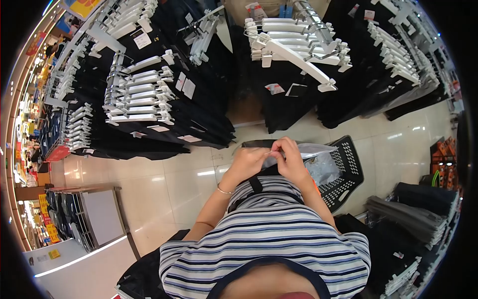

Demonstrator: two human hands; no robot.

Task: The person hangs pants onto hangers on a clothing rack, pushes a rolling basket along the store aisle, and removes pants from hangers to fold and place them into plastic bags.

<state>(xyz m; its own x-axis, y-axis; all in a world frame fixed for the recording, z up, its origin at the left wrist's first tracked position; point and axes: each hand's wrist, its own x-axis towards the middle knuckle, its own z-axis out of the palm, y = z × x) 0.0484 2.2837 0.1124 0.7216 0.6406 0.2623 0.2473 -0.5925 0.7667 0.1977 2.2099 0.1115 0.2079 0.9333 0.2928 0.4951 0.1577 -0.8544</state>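
From my distant seat I see the left hand (pixel 250 163) and the right hand (pixel 290 160) closed, fingertips meeting before the striped shirt (pixel 279 234). The grey cloth (pixel 271 161) is just at them; what exactly they pinch, I cannot tell. Beside the right hand, a black basket (pixel 354 162) with clear plastic (pixel 326 170) inside. Farther forward, dark garments (pixel 286 109) hang from white hangers (pixel 291 42).

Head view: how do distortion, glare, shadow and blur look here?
Head view: strong fisheye bending, with black corners; head view: white glare streaks on the glossy floor; head view: black garments sink to near-featureless dark; head view: both hands, left and right, show no obvious blur.
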